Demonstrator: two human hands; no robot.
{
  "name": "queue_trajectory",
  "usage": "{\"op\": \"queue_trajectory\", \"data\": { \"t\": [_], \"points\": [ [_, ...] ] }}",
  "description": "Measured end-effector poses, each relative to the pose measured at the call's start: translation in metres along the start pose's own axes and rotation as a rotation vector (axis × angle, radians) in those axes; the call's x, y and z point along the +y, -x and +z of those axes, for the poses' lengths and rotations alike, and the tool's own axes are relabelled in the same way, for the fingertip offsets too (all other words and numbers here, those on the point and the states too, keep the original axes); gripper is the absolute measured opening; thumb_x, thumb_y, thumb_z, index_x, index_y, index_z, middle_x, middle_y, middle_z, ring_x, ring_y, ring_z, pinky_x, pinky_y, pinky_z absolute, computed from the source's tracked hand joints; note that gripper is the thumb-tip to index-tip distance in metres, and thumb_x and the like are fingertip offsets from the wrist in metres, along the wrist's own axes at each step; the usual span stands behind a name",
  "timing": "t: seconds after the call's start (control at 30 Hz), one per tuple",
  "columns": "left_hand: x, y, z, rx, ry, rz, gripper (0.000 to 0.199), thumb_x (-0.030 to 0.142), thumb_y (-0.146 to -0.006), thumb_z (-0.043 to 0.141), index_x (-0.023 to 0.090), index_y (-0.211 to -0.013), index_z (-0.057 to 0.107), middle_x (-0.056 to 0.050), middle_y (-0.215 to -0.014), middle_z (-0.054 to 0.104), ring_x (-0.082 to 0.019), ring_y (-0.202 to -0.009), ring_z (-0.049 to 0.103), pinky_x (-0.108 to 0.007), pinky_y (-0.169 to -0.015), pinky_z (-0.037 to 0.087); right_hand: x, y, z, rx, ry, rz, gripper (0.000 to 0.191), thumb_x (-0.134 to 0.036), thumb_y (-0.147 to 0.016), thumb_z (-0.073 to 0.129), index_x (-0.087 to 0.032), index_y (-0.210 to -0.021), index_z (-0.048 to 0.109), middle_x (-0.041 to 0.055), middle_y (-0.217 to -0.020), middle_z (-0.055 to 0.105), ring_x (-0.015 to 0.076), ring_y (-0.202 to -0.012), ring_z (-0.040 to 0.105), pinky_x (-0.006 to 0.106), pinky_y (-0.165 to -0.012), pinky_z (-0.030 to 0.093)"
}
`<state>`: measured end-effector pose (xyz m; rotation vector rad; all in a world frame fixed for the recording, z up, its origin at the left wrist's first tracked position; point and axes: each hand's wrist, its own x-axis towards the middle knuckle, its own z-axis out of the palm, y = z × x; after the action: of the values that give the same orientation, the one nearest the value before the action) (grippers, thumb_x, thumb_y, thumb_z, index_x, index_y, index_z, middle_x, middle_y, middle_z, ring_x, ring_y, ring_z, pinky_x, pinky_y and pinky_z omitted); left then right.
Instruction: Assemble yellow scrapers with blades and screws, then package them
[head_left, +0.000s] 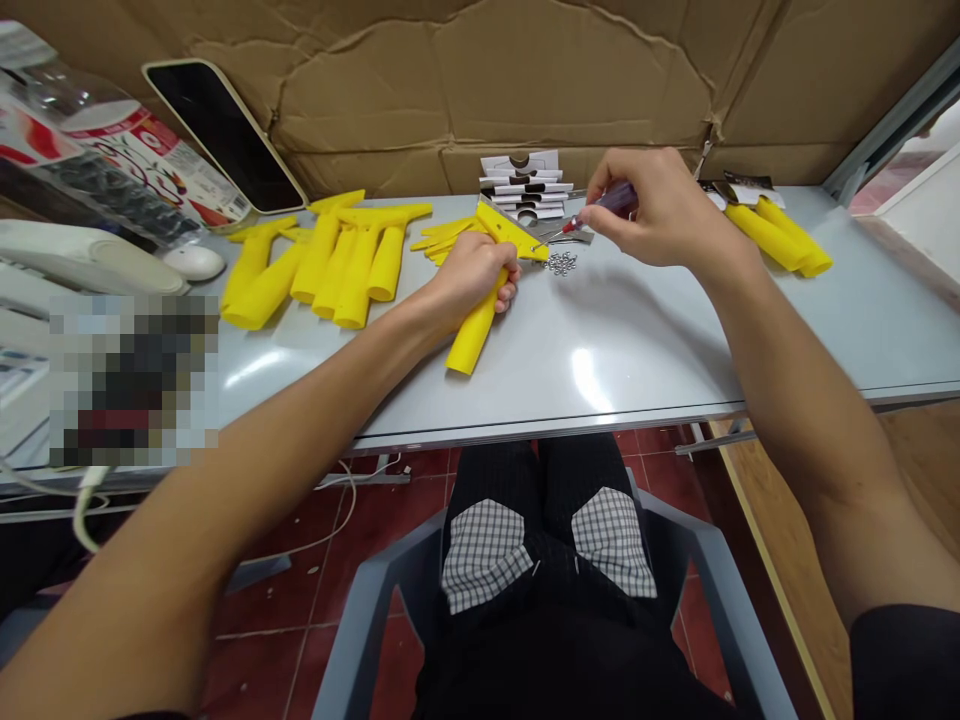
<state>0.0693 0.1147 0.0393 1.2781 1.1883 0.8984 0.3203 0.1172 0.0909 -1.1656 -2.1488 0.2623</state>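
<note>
The left hand [476, 270] is closed in a fist around the round, tubular handle of a yellow plastic scraper [471, 335], held at a slant above the glossy pale tabletop [645, 345]. The handle's open end juts out below the fingers; its flat, flared head rises above them. The right hand [652, 210] pinches a screwdriver [619, 200] between thumb and fingers, its handle dark purple and glossy, with a red section before a thin metal shaft. The tip is at the scraper's head; whether it touches is too small to tell.

Just below the tip lies a loose heap of small shiny metal screws [561, 263]. Beside the left fingers, thin flat yellow pieces [441, 240] fan out, and farther left hollow, smooth yellow handles [360, 262] cluster together. Beyond the fingertips of both hands sit white and black folded cards [525, 185], before creased brown cardboard [562, 85]. Right of the right hand, two yellow tubular handles [784, 240] lie side by side.
</note>
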Motion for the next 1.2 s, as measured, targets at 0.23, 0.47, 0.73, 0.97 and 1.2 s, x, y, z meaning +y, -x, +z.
{"op": "queue_trajectory", "data": {
  "t": [0.23,0.47,0.73,0.97,1.2],
  "points": [
    [-0.0020,-0.0010,-0.0001,0.000,0.025,0.021,0.021,0.018,-0.063,0.062,0.026,-0.078,0.049,0.000,-0.057,0.052,-0.012,-0.044,0.044,-0.026,-0.039,0.031,0.0050,0.0006,0.0018,-0.019,0.001,-0.020,0.017,-0.045,-0.082,0.082,-0.038,-0.081,0.066,0.0010,-0.085,0.078,0.0341,-0.083,0.068,0.050,-0.070,0.046],
    [-0.0022,-0.0014,-0.0002,0.010,0.025,0.010,0.020,0.021,-0.069,0.066,0.026,-0.079,0.049,0.000,-0.057,0.053,-0.013,-0.044,0.043,-0.026,-0.039,0.032,0.0049,0.0000,0.0018,0.027,0.019,0.013,0.028,-0.055,-0.084,0.083,-0.037,-0.072,0.065,0.0033,-0.075,0.074,0.0344,-0.080,0.066,0.049,-0.067,0.045],
    [-0.0023,-0.0009,0.0001,-0.003,0.023,0.016,0.021,0.021,-0.073,0.067,0.026,-0.080,0.048,0.001,-0.057,0.050,-0.013,-0.043,0.043,-0.026,-0.039,0.032,0.0057,0.0014,0.0023,-0.010,-0.012,-0.031,0.017,-0.045,-0.084,0.083,-0.037,-0.090,0.068,0.0007,-0.088,0.079,0.0297,-0.080,0.064,0.046,-0.069,0.045],
    [-0.0014,0.0001,-0.0001,0.006,0.030,0.023,0.026,0.015,-0.067,0.062,0.026,-0.082,0.045,0.000,-0.059,0.053,-0.012,-0.044,0.044,-0.026,-0.039,0.032,0.0056,0.0002,0.0017,0.007,0.023,-0.002,0.023,-0.052,-0.084,0.081,-0.038,-0.076,0.066,0.0011,-0.075,0.076,0.0339,-0.078,0.067,0.049,-0.067,0.044],
    [-0.0011,-0.0001,0.0012,0.009,0.025,0.016,0.024,0.019,-0.075,0.067,0.026,-0.082,0.045,0.002,-0.058,0.051,-0.012,-0.043,0.043,-0.026,-0.040,0.033,0.0041,0.0006,0.0009,-0.016,0.001,-0.024,0.016,-0.047,-0.082,0.083,-0.039,-0.085,0.070,0.0008,-0.088,0.081,0.0335,-0.086,0.068,0.049,-0.072,0.048]
  ]
}}
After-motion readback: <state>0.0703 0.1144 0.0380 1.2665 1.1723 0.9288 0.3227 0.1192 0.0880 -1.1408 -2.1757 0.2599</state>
